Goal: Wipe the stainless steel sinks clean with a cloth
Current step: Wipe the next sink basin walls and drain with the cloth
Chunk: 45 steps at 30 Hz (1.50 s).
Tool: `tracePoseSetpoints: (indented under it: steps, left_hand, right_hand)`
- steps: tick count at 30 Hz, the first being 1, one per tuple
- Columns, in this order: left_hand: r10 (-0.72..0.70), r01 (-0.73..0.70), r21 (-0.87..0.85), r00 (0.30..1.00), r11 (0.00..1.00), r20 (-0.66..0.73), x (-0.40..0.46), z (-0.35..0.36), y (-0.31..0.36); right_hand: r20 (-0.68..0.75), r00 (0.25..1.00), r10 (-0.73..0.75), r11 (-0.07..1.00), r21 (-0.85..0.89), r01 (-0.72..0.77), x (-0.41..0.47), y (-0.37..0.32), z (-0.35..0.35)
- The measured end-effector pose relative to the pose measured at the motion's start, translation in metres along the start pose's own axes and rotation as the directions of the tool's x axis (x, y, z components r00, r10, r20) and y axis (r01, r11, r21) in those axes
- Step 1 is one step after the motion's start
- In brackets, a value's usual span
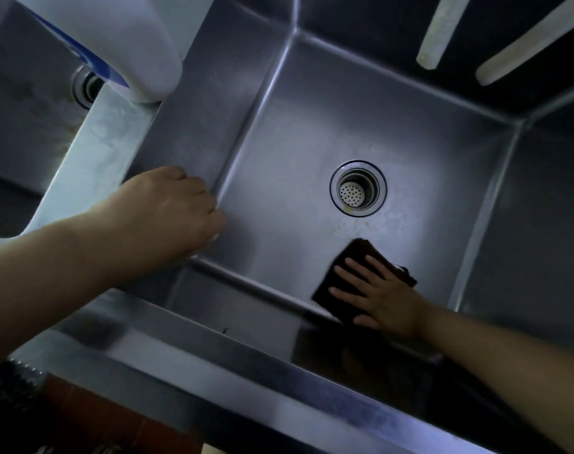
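Observation:
A deep stainless steel sink fills the head view, with a round drain strainer in its floor. My right hand lies flat with fingers spread on a dark brown cloth, pressing it onto the sink floor near the front wall, just below the drain. My left hand hangs over the sink's near left corner with its fingers curled under; nothing shows in it. A second sink with its own drain lies to the left, past a steel divider.
A white and blue plastic container stands on the divider at the top left. Two pale tubes hang down over the sink's back right. The sink's front rim runs across the bottom, with reddish floor tiles below it.

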<state>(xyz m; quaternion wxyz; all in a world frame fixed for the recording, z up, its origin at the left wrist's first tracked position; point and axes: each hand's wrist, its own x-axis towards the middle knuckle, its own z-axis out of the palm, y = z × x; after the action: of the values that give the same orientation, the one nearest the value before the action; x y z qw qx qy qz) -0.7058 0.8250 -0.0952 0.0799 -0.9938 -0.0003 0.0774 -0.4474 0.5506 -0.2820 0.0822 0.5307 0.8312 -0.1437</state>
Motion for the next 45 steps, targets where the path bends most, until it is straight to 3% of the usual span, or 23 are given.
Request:
tracePoseSetpoints:
  steps: [4,8,12,17,26,29,34,36,39,45]
  left_hand:
    - [0.004,0.001,-0.034,0.989,0.999,0.150,0.026,0.009,0.015]
    - [-0.027,0.043,-0.102,0.987,0.994,0.156,0.056,0.026,0.018]
    - [-0.079,0.111,-0.070,0.931,0.991,0.355,0.069,0.047,0.020]
    - [-0.075,0.134,-0.123,0.915,0.983,0.396,0.067,0.052,0.020]
    - [-0.130,0.222,-0.207,0.915,0.953,0.381,0.067,0.060,0.018]
    - [-0.167,0.277,-0.235,0.902,0.932,0.398,0.066,0.064,0.017]
    - [-0.187,0.308,-0.277,0.902,0.910,0.389,0.066,0.066,0.017]
    - [-0.193,0.313,-0.291,0.906,0.904,0.376,0.066,0.067,0.016]
    - [-0.195,0.313,-0.299,0.910,0.901,0.365,0.066,0.069,0.014]
    - [-0.202,0.320,-0.311,0.912,0.895,0.356,0.067,0.075,0.012]
  right_hand:
    - [0.028,0.998,0.049,0.998,-0.044,-0.047,-0.019,0.008,0.005]
    - [0.007,0.995,0.095,0.995,-0.032,-0.094,0.024,0.009,-0.003]
    - [-0.044,0.964,0.262,0.965,0.028,-0.261,0.094,0.020,-0.016]
    - [-0.037,0.879,0.475,0.879,0.059,-0.472,0.150,0.043,-0.028]
    - [-0.053,0.847,0.529,0.845,0.124,-0.520,0.052,0.030,-0.002]
    - [-0.012,0.782,0.623,0.774,0.157,-0.614,0.029,0.042,0.001]
    - [-0.009,0.548,0.836,0.538,0.210,-0.817,0.060,0.088,-0.016]
    - [-0.001,0.503,0.865,0.490,0.223,-0.843,0.082,0.107,-0.022]
    - [-0.027,0.515,0.857,0.508,0.215,-0.834,0.115,0.124,-0.031]
    - [-0.087,0.716,0.693,0.708,0.272,-0.652,0.155,0.099,-0.035]
